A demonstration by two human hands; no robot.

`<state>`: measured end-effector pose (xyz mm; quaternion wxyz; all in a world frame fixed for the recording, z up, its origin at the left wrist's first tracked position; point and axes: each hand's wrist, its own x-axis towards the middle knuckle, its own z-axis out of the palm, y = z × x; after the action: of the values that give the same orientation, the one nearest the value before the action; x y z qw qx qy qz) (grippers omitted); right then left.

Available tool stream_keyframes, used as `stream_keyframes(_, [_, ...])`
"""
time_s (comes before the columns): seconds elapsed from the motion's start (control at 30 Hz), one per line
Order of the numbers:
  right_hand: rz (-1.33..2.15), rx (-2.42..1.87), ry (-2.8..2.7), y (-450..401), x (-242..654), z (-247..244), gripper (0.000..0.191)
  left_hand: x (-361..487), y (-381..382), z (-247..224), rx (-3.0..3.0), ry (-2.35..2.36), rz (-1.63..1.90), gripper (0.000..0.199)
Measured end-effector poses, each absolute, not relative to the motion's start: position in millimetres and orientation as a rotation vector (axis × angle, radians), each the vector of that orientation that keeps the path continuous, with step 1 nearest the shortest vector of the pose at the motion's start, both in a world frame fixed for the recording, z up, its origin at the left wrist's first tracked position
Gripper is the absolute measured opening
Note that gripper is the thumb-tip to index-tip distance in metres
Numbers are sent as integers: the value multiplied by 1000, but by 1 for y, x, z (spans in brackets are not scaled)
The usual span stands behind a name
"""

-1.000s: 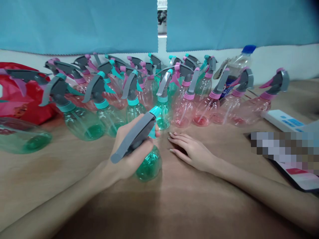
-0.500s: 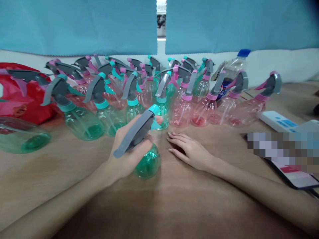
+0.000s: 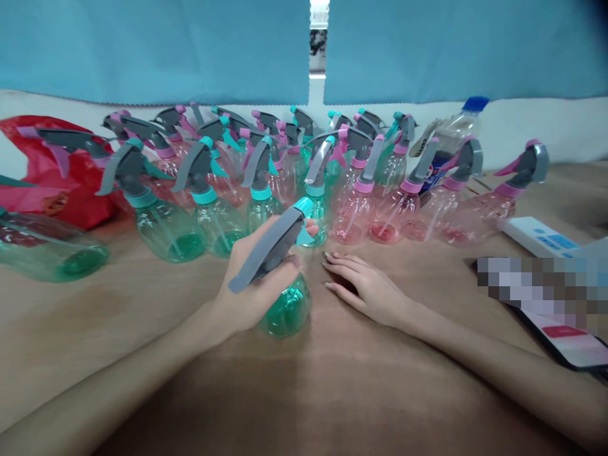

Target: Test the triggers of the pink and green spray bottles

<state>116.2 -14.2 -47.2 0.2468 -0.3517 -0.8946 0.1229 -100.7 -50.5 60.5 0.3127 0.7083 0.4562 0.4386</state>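
Note:
My left hand is wrapped round the neck of a green spray bottle with a grey trigger head and a turquoise nozzle. The neck and most of the trigger are hidden by my fingers. My right hand lies on the wooden table to the right of that bottle, palm down, fingers stretched out and holding nothing. Just beyond my hands stand a green spray bottle with a turquoise collar and a pink spray bottle with a pink collar.
Several more green and pink spray bottles fill the back of the table. A red bag sits at the left. To the right are a clear bottle with a blue cap, a white box and a phone. A blue curtain hangs behind.
The whole view has shifted slightly, so things appear a little further right. My left hand keeps its grip on the spray bottle, and my right hand still lies flat.

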Motion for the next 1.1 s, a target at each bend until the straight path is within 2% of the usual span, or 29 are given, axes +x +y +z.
stream_keyframes(0.47, [336, -958, -2445, -14, 116, -47, 38, -99, -51, 64, 1879, 1235, 1148, 7])
stream_keyframes(1.1, [331, -967, -2468, -13, 116, -48, 39, -99, -52, 63, 1905, 1230, 1147, 14])
